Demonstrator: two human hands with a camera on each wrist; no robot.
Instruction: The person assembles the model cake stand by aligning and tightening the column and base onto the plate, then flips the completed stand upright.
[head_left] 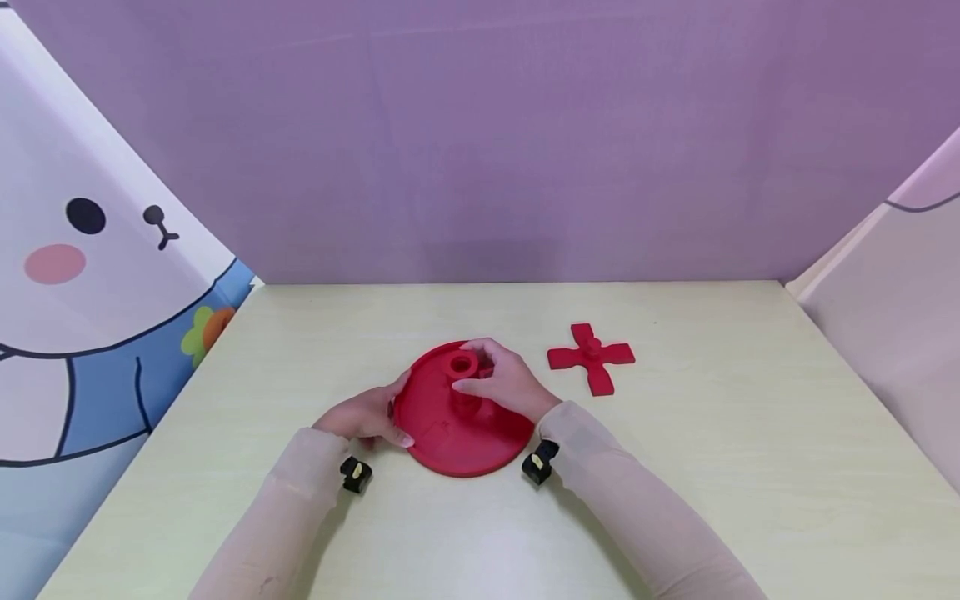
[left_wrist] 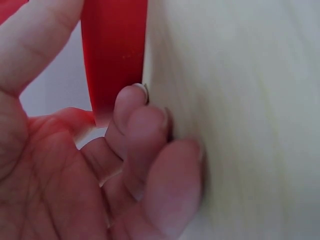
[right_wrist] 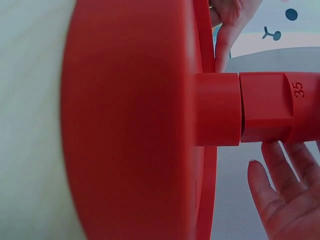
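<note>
Left hand fingers curled at rim of round red plastic disc; right hand clasps its central post. Looks rigid, light, smooth; rim best hold.

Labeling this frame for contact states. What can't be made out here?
- Head view: the right hand covers the side of the sleeve on the red disc's post; contact cannot be told.
- Right wrist view: the sleeve's far end runs off the right edge; only "35" reads.
- Left wrist view: the disc rim is cut off at the top; the left hand blocks its underside.
- Head view: the red cross piece is too small for hub detail.
</note>
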